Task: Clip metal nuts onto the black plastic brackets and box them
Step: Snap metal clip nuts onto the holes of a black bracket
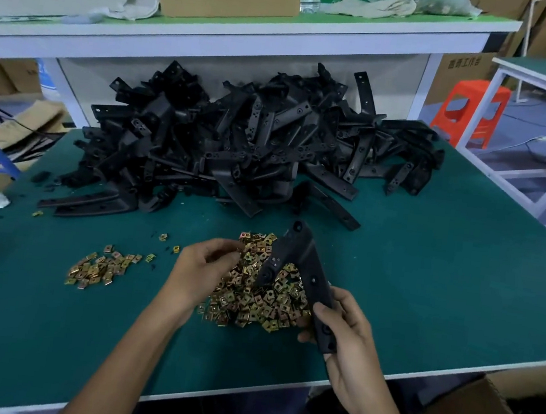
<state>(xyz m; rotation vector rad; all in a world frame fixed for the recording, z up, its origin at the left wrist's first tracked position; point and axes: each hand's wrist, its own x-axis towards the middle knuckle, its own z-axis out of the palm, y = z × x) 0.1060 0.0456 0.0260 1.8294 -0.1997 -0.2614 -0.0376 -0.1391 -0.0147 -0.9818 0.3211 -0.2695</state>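
My right hand (347, 346) curls round the lower end of a black bracket (300, 254), which is angled up over the big pile of metal nuts (254, 301) on the counter (427, 275). At the pile's 10 o'clock my left hand (201, 268) has its fingertips drawn together; I cannot tell whether they pinch a nut. The bracket heap (238, 141) lies at 12 o'clock.

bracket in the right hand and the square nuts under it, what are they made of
Bracket: looks like moulded black plastic, matte with a dull sheen. Square nuts: probably thin stamped metal, yellowish plating, judging by their gold and coppery glints.
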